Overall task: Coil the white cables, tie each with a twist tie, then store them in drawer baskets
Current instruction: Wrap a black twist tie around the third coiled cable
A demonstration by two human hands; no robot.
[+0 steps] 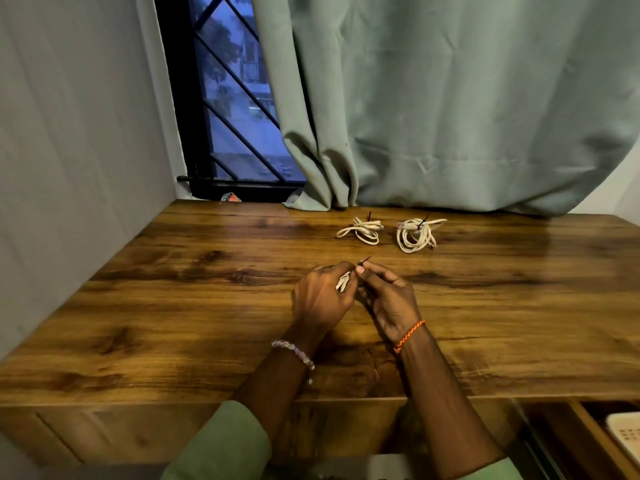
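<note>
Hands are met over the middle of the wooden tabletop (173, 306), and a small white cable bundle (343, 281) is held between them. The left hand (320, 299) is curled round that bundle, with only a few pale strands seen past its knuckles at its two o'clock side. The right hand (388, 299) is pinched, thumb against forefinger, on a thin dark twist tie (365, 260), whose free end is poked up toward twelve o'clock just above the fingertips. Whether the tie is already wound round the cable cannot be told, since the meeting point is hidden by the fingers. A beaded bracelet (294, 353) is worn on the left wrist and an orange braided thread (408, 336) on the right. At one o'clock from the hands, well apart from them, two finished coils are laid side by side on the tabletop: the left coil (360, 231), loose and flattened, with a dark tie standing up from its top, and the right coil (417, 234), rounder, with a dark tie set near its upper edge. At five o'clock, at the lower right corner, a drawer (595, 441) is seen pulled open below the tabletop, with a pale perforated basket (625, 436) partly shown inside. A green curtain (450, 98) is hung along the back, at twelve o'clock.
</note>
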